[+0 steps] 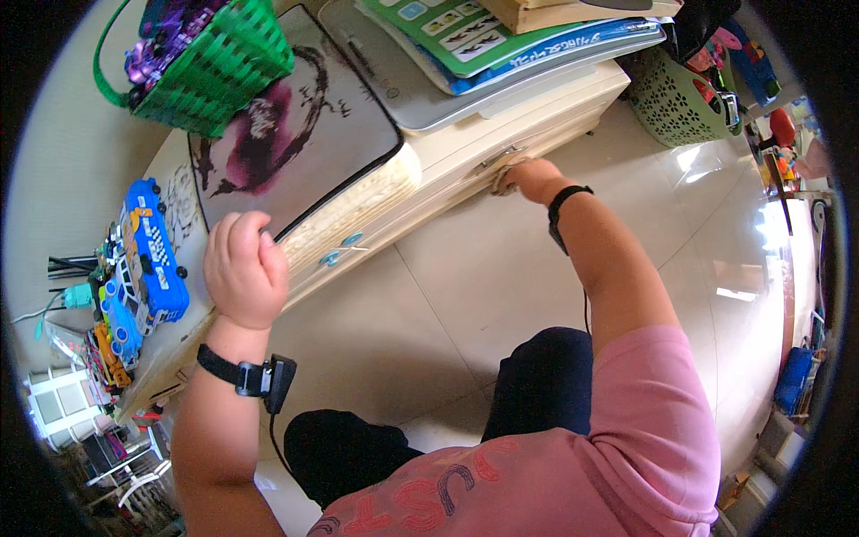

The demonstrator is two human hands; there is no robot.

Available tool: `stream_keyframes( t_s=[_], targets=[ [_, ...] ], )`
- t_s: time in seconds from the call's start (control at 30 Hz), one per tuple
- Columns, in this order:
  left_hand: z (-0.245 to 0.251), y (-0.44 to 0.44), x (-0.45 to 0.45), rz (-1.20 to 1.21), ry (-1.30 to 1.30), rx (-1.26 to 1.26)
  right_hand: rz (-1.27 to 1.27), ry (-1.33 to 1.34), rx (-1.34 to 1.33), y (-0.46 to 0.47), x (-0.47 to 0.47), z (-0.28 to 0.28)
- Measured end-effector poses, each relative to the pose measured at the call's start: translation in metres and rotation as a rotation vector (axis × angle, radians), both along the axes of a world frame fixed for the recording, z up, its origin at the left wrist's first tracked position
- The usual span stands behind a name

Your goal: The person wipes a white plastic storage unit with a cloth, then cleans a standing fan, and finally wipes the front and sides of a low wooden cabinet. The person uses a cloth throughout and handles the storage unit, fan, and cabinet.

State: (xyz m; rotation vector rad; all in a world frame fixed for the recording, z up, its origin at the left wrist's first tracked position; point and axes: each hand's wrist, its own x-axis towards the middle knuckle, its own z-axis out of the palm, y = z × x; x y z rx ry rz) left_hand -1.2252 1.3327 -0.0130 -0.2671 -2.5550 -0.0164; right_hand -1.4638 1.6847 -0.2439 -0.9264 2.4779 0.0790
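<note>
My right hand (535,180) is closed around a crumpled beige cloth (503,180), held against the front of a cream drawer cabinet (456,158) just below a metal drawer handle (503,156). My left hand (245,268) rests on the cabinet's top edge beside a desk mat (335,134) with a dark ink-style print. Its fingers are curled, and no object shows in them. Blue bow-shaped handles (341,248) sit on the cabinet front to the right of my left hand. Both wrists wear black straps.
A green woven basket (221,74) stands on the mat. Books (463,40) lie on a grey laptop-like slab (423,111). Blue toy vehicles (158,252) are at the left. A pale green perforated basket (678,104) stands on the tiled floor (429,295) beyond the cabinet.
</note>
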Motion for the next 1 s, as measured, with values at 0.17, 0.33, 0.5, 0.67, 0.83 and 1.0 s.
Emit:
stream_keyframes(
  t_s=[0.17, 0.33, 0.5, 0.67, 0.83, 1.0],
  targets=[
    [0.001, -0.001, 0.001, 0.024, -0.059, -0.003, -0.235, 0.202, 0.206, 0.068, -0.059, 0.001],
    [0.002, -0.001, 0.001, 0.041, -0.094, -0.009, -0.587, 0.241, 0.218, 0.126, -0.105, 0.000],
    [0.003, 0.001, 0.001, 0.046, -0.102, -0.021, -0.648, 0.074, 0.277, 0.147, -0.130, -0.029],
    [0.003, 0.002, 0.002, 0.059, -0.104, 0.004, -0.158, 0.117, 0.326, 0.114, -0.103, -0.059],
    [0.003, 0.002, 0.002, 0.079, -0.114, 0.004, -0.121, -0.174, -0.111, 0.029, -0.024, -0.041],
    [0.003, 0.001, 0.000, 0.036, -0.077, -0.004, -0.384, -0.090, -0.209, 0.042, -0.033, -0.058]
  ],
)
